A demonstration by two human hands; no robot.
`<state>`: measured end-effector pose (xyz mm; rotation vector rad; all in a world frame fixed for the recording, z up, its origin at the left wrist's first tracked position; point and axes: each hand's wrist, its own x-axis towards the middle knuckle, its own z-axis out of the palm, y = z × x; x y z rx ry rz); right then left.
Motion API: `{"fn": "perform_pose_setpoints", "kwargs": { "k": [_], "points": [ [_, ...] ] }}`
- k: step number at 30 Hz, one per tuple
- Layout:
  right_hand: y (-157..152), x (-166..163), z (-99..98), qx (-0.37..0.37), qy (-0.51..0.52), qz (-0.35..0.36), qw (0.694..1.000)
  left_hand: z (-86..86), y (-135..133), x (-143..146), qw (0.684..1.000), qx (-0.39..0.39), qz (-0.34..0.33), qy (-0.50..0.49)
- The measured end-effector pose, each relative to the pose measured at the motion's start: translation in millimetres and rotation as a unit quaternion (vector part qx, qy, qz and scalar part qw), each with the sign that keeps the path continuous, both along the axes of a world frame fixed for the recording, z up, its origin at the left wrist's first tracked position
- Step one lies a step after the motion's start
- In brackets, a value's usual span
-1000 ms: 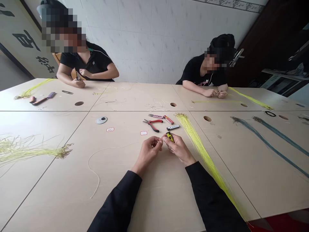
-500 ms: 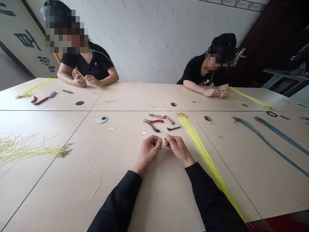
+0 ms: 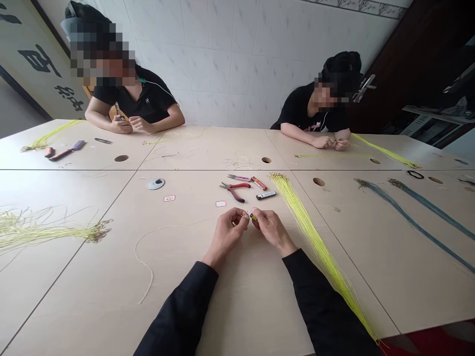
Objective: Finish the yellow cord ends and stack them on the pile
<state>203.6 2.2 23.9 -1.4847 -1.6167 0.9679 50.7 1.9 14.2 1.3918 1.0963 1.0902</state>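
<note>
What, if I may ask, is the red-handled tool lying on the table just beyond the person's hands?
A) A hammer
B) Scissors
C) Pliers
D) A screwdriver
C: the pliers, beyond the left hand and right hand, have two red grips spreading from a metal pivot.

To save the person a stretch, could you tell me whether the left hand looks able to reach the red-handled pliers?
Probably yes: the left hand lies close to the red-handled pliers, and only bare tabletop and a small white label lie between them, so nothing blocks the way.
</note>
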Motion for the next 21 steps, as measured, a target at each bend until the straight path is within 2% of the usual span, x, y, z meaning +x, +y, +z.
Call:
{"fn": "perform_pose_setpoints", "kwargs": {
  "k": [21],
  "points": [
    [0.0, 1.0, 0.5, -0.004, -0.019, 0.004, 1.000, -2.4, 1.0, 0.2, 1.000, 0.012, 0.002, 0.010]
  ]
}}
